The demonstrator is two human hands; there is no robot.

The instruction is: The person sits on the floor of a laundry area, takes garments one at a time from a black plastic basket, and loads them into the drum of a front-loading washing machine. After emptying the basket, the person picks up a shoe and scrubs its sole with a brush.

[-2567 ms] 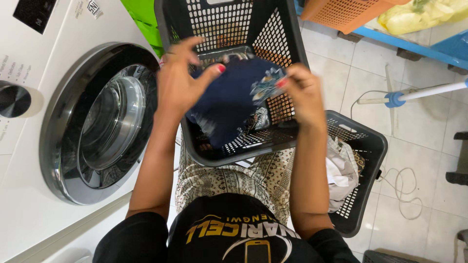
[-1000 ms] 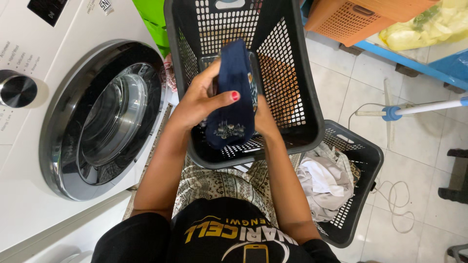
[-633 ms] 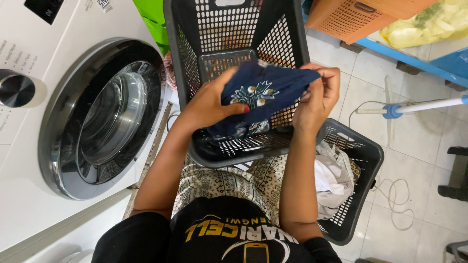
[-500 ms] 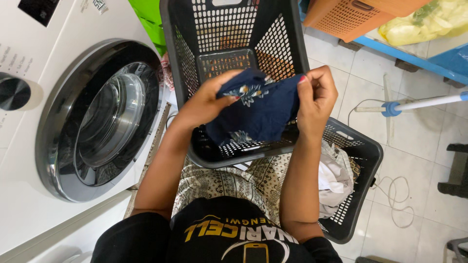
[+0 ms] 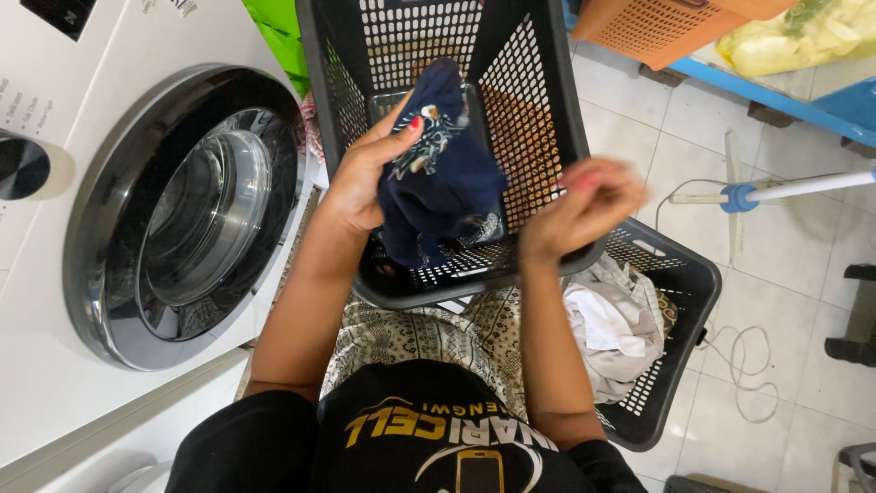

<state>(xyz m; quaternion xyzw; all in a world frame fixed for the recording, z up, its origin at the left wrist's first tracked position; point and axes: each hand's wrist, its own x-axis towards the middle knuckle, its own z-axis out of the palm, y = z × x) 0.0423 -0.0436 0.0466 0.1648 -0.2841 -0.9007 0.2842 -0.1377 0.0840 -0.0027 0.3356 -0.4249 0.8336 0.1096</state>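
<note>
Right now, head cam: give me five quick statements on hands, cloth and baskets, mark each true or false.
1. The left hand holds the dark blue cloth. True.
2. The right hand grips the cloth too. False: it is off the cloth, blurred, beside it.
3. The cloth hangs over the black basket. True.
4. The lower basket is bare. False: pale laundry lies in it.
5. The washing machine door stands open. False: it is shut.

A dark rectangular display panel (image 5: 57, 14) sits at the washing machine's (image 5: 55, 383) top edge, a small white sticker (image 5: 182, 6) just right of it.
</note>
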